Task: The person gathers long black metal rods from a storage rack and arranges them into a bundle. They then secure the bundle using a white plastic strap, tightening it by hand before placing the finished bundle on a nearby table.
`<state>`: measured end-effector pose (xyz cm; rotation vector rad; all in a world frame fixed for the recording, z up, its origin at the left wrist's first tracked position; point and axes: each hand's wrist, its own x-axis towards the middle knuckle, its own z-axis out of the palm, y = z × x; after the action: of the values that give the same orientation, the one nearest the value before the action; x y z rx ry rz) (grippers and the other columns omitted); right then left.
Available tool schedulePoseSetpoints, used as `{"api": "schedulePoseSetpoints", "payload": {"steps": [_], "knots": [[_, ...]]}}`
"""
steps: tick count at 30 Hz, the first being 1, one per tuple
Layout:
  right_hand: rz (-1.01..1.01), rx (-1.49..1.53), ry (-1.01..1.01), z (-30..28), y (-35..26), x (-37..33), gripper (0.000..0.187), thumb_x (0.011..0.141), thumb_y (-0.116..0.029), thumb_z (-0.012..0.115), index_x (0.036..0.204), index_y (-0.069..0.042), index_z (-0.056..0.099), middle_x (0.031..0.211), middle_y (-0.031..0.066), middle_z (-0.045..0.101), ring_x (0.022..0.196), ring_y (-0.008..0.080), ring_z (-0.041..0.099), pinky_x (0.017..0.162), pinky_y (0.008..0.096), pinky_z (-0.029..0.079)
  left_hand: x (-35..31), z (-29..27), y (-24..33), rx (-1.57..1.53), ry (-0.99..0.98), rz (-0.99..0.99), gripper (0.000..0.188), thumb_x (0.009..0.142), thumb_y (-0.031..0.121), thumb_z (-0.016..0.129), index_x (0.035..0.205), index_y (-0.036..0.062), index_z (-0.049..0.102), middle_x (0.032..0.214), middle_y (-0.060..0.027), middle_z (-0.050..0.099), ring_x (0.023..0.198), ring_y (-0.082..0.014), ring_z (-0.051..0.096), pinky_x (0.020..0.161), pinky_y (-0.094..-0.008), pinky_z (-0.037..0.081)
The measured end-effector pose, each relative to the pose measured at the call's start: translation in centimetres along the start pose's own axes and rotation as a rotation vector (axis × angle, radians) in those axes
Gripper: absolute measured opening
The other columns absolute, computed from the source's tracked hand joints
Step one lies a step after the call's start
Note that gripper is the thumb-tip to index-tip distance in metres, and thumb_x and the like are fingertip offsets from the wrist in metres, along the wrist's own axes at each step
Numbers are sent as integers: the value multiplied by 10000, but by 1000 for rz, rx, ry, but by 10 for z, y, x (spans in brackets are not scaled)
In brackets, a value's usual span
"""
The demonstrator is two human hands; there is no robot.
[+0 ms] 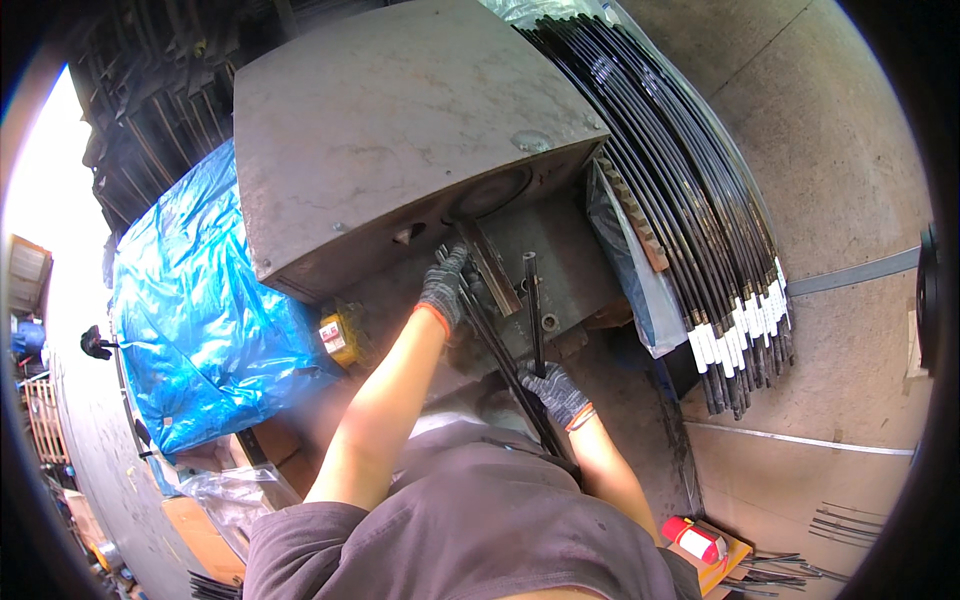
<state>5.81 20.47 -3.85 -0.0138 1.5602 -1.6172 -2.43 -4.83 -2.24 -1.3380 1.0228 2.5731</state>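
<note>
My left hand [445, 285], in a grey knit glove with an orange cuff, is closed around the upper end of a long dark metal rod [500, 355], close under the front of a big grey metal machine [400, 120]. The rod slants down toward my body at the right. My right hand [555, 393], gloved the same way, grips the lower end of a black metal tube [533, 310], whose open end points up toward the machine. The long rod passes just beside this hand; whether its fingers touch it too, I cannot tell. A rusty steel bar [490, 268] juts from the machine between the two hands.
Many black rods with white-wrapped ends [690, 200] lie stacked on a rack at the right. Blue plastic sheeting [210, 310] covers something at the left, beside a yellow box [340, 338]. A red fire extinguisher [695, 540] and loose rods [780, 570] are at the lower right.
</note>
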Motion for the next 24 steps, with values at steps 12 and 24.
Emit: {"api": "schedulePoseSetpoints", "payload": {"steps": [12, 24], "knots": [[0, -72, 444, -9, 0, 43, 65, 842, -63, 638, 883, -12, 634, 681, 26, 604, 569, 128, 568, 505, 266, 451, 16, 7, -26, 389, -48, 109, 230, 781, 282, 735, 778, 72, 641, 620, -53, 576, 449, -158, 486, 397, -316, 423], [-23, -243, 434, -30, 14, 90, 99, 829, -130, 656, 810, -40, 618, 657, 23, 606, 528, 110, 534, 461, 262, 417, 17, 16, -26, 365, 97, 89, 287, 728, 257, 780, 845, 28, 652, 737, -78, 639, 578, -174, 570, 491, -321, 453]]}}
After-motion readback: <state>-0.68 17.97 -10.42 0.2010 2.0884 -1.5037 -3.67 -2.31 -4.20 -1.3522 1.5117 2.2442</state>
